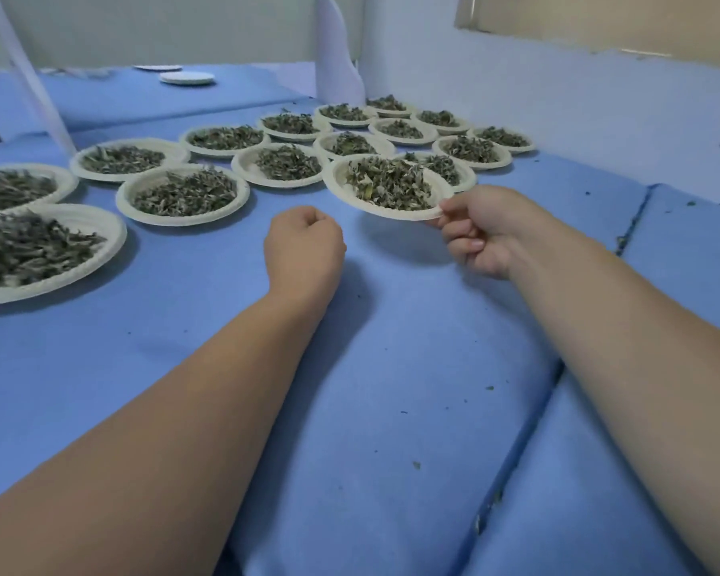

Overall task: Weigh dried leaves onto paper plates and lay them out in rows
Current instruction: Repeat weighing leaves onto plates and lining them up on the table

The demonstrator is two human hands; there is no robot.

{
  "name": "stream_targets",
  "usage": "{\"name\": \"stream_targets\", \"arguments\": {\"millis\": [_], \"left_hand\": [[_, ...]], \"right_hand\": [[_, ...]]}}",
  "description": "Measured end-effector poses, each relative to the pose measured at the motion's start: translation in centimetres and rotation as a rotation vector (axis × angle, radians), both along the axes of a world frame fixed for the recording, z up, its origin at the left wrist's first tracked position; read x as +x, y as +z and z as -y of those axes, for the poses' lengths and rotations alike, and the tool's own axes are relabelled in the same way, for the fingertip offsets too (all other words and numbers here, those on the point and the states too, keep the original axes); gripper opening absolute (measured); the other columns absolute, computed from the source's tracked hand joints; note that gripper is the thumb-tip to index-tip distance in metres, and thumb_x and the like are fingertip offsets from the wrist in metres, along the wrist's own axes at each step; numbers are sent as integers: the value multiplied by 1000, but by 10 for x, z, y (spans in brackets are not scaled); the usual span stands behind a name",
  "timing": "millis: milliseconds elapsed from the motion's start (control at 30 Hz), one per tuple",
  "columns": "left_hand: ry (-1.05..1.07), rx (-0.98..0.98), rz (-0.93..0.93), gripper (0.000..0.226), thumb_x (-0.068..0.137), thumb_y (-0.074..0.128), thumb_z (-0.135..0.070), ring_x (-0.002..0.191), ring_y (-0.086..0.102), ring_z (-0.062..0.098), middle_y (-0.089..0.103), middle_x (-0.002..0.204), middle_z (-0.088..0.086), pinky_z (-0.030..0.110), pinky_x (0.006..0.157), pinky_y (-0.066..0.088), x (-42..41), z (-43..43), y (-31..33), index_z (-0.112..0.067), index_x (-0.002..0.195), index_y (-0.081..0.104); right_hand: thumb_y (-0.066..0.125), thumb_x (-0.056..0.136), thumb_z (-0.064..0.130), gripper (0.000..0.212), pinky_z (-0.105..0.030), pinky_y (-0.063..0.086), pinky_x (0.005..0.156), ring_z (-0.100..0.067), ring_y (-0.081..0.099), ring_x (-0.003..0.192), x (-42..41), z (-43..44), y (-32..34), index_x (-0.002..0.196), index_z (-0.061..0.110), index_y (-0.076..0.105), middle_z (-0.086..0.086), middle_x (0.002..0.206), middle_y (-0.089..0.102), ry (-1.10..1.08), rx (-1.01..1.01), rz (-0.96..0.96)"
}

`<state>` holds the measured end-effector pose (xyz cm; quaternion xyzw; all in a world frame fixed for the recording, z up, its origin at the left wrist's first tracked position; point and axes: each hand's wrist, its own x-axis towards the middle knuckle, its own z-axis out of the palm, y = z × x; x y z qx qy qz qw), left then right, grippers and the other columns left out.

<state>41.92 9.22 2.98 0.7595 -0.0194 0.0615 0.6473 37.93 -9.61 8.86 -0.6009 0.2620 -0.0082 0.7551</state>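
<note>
My right hand pinches the near right rim of a white paper plate heaped with dried green leaves. That plate hangs a little above the blue cloth, casting a shadow beneath it. My left hand hovers to its left as a fist, fingers curled, holding nothing. Several more plates of leaves lie in rows behind and to the left, such as one plate and another plate.
The blue cloth covers the work surface, with a seam running down the right side and leaf crumbs scattered about. A white wall borders the right. Empty white plates lie far back. A white pole slants at left.
</note>
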Motion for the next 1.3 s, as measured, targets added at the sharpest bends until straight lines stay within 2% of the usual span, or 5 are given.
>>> {"name": "stream_targets", "arguments": {"millis": [233,633,800,1067,1300], "left_hand": [[-21,44,28,16,72,47,-11,56,41,21,56,60,9,33,49,34,6,4,-4,-1,74,60],[-345,5,89,17,72,45,-14,58,60,14,71,70,2,35,59,50,-64,53,29,-13,72,62],[-398,339,186,15,80,51,-20,78,62,16,70,82,-9,29,61,43,-72,77,25,-24,82,64],[-298,598,154,14,83,49,-2,71,46,27,51,73,14,35,61,37,-28,94,28,-11,75,56],[-274,775,175,27,77,45,0,82,59,34,70,97,23,44,71,54,-13,91,31,5,90,69]], "right_hand": [[38,108,19,13,-13,18,29,-2,40,33,42,-13,-24,102,13,47,-13,88,73,-12,-156,-150],[51,99,16,12,-18,24,35,-8,48,41,-48,0,11,108,11,56,-7,69,75,45,-326,-53],[55,97,20,6,-20,26,38,-12,49,44,-124,37,25,102,17,54,-7,87,79,61,-477,-71],[55,96,20,6,-21,28,41,-11,51,48,-199,68,18,100,18,52,-6,90,79,-19,-422,-92],[54,98,20,7,-20,33,42,-13,60,50,-198,52,11,104,18,53,-5,89,79,86,-378,-46]]}}
